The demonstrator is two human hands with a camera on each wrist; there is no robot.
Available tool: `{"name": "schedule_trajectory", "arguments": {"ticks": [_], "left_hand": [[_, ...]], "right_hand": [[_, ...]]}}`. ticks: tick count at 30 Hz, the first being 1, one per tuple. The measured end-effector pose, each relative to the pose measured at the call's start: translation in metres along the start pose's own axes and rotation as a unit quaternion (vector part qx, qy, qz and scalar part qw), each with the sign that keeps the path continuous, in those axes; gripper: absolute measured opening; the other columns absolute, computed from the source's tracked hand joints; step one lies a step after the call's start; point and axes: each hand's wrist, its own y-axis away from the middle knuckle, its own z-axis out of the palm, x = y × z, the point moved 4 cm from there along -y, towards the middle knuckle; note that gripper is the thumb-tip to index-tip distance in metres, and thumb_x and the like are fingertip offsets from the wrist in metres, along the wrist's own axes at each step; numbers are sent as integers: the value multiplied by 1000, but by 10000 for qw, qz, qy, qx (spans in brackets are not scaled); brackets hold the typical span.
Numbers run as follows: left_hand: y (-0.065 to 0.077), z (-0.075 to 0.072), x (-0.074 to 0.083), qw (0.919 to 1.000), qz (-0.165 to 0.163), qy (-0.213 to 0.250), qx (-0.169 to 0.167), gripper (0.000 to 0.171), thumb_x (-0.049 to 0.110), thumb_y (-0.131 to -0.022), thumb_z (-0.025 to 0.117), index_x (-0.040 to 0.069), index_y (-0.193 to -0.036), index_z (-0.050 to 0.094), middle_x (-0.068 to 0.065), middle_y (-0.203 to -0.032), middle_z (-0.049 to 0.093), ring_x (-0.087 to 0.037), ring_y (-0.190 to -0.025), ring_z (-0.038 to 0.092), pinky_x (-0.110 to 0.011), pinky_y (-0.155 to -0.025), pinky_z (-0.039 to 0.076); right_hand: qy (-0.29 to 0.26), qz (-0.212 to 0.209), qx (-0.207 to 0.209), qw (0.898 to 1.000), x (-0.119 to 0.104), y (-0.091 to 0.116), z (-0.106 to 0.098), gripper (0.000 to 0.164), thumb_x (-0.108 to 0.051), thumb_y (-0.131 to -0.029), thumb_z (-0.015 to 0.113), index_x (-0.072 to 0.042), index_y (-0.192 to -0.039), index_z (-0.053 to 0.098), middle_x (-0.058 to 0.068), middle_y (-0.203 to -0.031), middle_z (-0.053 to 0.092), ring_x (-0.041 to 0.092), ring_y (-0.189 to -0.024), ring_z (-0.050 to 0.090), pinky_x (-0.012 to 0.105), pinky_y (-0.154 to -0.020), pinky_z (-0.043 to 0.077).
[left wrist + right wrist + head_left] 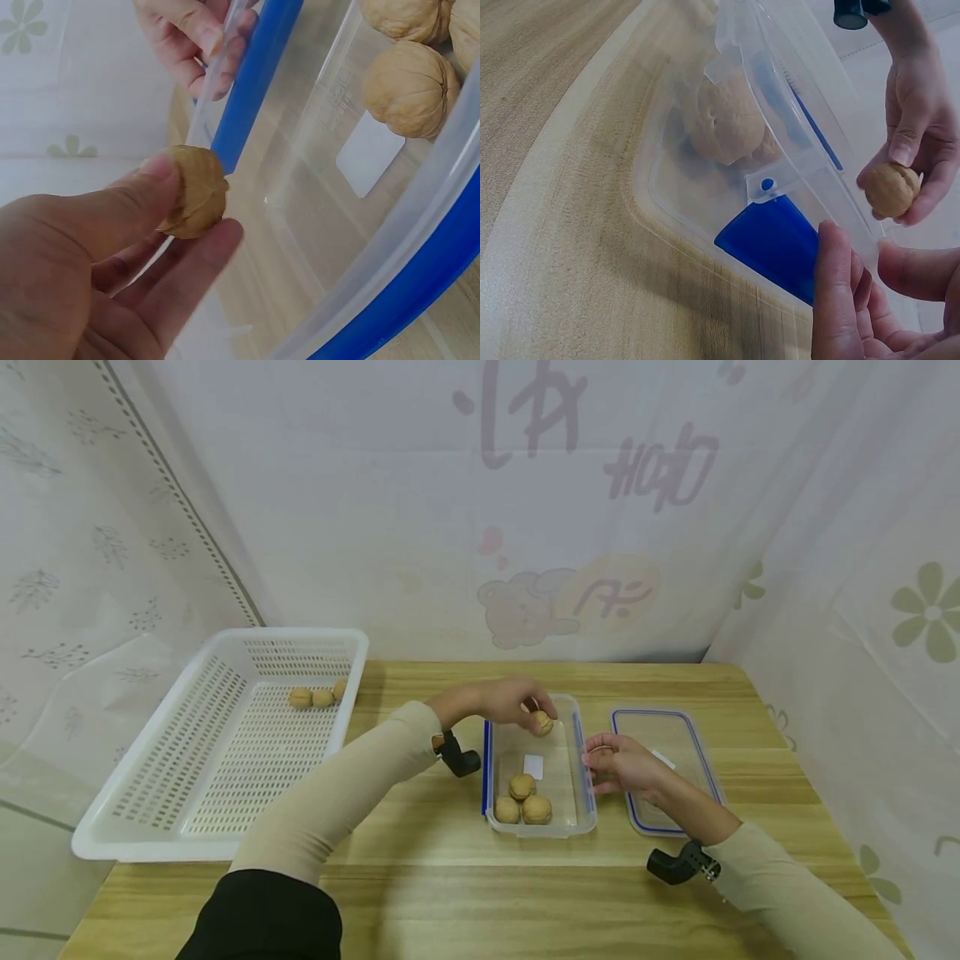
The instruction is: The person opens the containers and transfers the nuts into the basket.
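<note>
My left hand point(507, 701) pinches a walnut point(542, 723) between thumb and fingertips, over the far part of a clear plastic food box point(560, 772). In the left wrist view the held walnut point(199, 196) shows closely, with the box's blue side clips behind it. Inside the box, three walnuts point(522, 787) sit together at the near left corner, by a white label point(533, 766). My right hand point(624, 765) holds the box's right side, thumb and fingers at the rim; the right wrist view shows its index finger against the blue clip point(772, 244).
To the left stands a white perforated basket point(225, 747) with several walnuts point(322, 697) at its far right side. A clear lid with a blue seal point(652, 731) lies right of the box, partly under my right forearm. Patterned cloth point(390, 527) hangs behind the wooden table point(450, 893).
</note>
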Motion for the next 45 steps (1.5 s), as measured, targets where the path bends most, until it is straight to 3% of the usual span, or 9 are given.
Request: {"name": "schedule_trajectory", "arguments": {"ticks": [10,20,26,32,45], "left_hand": [[10,-8,-4,9973,466,434,353,34,5,-96,70,-2,-129,66,-17,-134,63,-25,-123,61,-31,-107,47],[32,-23,-6,9922,211,939,788,36,8,-99,68,1,-134,64,-14,-140,60,-25,-124,61,-31,-102,51],[47,-30,-7,9869,153,1269,986,37,5,-99,67,-1,-135,63,-15,-131,65,-26,-120,63,-33,-95,55],[63,-38,-11,9826,88,1352,1267,36,3,-99,65,-3,-134,63,-15,-130,65,-28,-119,63,-34,-93,57],[99,-55,-16,9739,-133,1338,1827,37,6,-97,69,0,-134,64,-17,-138,61,-30,-124,61,-40,-101,53]], "right_hand": [[89,-24,-7,10000,0,0,0,27,-6,-105,54,8,-125,44,4,-94,59,13,-86,61,32,-74,61],[111,23,79,9999,0,1,0,27,-7,-105,55,8,-125,45,4,-94,60,14,-86,61,32,-74,61],[135,-73,14,9999,1,2,-1,26,-8,-105,55,7,-124,46,4,-95,60,14,-87,61,33,-75,61],[94,-153,-116,9998,2,1,-3,25,-8,-104,56,6,-122,46,4,-95,60,13,-87,62,32,-75,61],[94,22,125,9999,2,-1,-3,26,-5,-105,54,8,-125,45,5,-95,59,14,-86,62,33,-75,61]]}}
